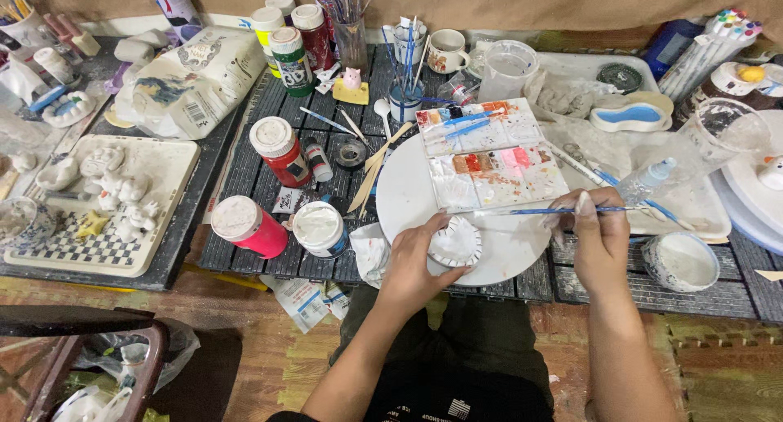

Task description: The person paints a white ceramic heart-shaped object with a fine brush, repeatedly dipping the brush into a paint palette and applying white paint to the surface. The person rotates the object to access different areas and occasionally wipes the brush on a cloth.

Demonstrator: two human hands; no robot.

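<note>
My left hand (pixel 414 263) grips a small white scalloped ceramic dish (pixel 455 243) by its near-left rim, holding it over a round white turntable (pixel 408 195). My right hand (pixel 599 234) pinches a thin blue-handled paintbrush (pixel 548 211) that lies level, its tip pointing left just above the dish. A two-part white paint palette (pixel 488 153) with blue, red, pink and orange smears lies on the far part of the turntable.
Red, pink and white paint jars (pixel 279 149) stand left of the turntable. A tray of white figurines (pixel 102 202) sits far left. Brush cups (pixel 405 96), a mug and a clear water cup (pixel 506 70) stand behind. A white bowl (pixel 681 260) sits right.
</note>
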